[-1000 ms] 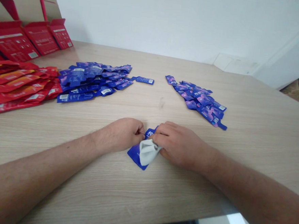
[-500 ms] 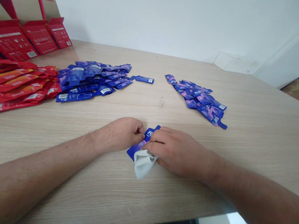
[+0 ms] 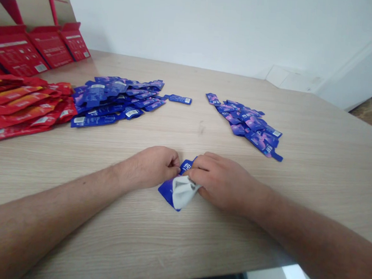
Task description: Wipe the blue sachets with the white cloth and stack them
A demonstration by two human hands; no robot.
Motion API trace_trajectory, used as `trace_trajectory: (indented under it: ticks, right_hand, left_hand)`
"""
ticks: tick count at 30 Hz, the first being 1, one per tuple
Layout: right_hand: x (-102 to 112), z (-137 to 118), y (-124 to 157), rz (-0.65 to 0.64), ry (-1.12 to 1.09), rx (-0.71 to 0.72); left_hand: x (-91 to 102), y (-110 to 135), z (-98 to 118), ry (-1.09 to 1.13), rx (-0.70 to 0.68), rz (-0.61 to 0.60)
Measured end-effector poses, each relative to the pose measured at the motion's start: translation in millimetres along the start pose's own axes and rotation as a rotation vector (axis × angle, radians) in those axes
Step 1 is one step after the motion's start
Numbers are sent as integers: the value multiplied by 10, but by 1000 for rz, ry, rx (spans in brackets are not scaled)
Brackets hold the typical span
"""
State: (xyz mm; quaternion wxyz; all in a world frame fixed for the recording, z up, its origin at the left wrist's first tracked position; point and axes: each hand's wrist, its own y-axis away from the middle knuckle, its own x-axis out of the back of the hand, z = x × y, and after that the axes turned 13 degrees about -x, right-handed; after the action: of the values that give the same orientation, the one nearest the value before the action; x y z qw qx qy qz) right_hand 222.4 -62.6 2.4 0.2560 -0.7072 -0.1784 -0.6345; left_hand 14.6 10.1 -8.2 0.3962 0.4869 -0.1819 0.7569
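Past our left hand point(image 3: 152, 167) and right hand point(image 3: 223, 181), bare light wooden tabletop point(image 3: 199, 130) lies open between blue foil sachets point(image 3: 112, 100) heaped far left and blue-purple sachets point(image 3: 250, 125) far right. Red foil sachets point(image 3: 22, 107) and red cardboard boxes point(image 3: 36, 48) block our left.

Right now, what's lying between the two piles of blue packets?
In the head view, one stray blue packet lies beside the left pile; the rest of the table up to the right pile is bare wood.
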Motion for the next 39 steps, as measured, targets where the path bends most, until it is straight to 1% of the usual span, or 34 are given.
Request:
trace_trajectory:
  ticks: [3, 4, 8, 13, 18, 23, 24, 27, 28, 32, 33, 37, 39]
  right_hand:
    - [-1, -25, 12, -25, -20, 93]
    - [1, -25, 13, -24, -23, 89]
    - [11, -5, 5, 4, 1, -16]
    - [11, -33, 12, -33, -14, 86]
    - [4, 7, -1, 6, -4, -30]
    - [-7, -19, 7, -16, -16, 91]
    - [-9, -16, 6, -9, -13, 80]
    - [-10, 5, -3, 18, 9, -12]
    - [-9, 8, -3, 17, 13, -19]
    - [-4, -12, 4, -17, 4, 67]
    - [-3, -14, 4, -16, 4, 64]
    - [1, -5, 4, 11, 15, -26]
    - [0, -11, 9, -7, 12, 9]
  left_hand:
    - [-1, 0, -5, 10, -28, -4]
    - [-3, -1, -11, 10, -26, -3]
    - [-20, -7, -27, 1, -1, 10]
    - [-15, -5, -25, 11, -21, 2]
    - [-4, 1, -22, -4, 3, 11]
    - [12, 6, 0, 8, -21, -8]
    - [11, 4, -2, 8, -16, -5]
    - [3, 0, -14, -10, 2, 13]
    - [2, 0, -16, -15, 0, 14]
    - [13, 7, -7, -3, -37, -4]
    - [15, 8, -5, 0, -36, -4]
    - [7, 7, -13, -12, -9, 10]
    - [-1, 4, -22, -14, -25, 5]
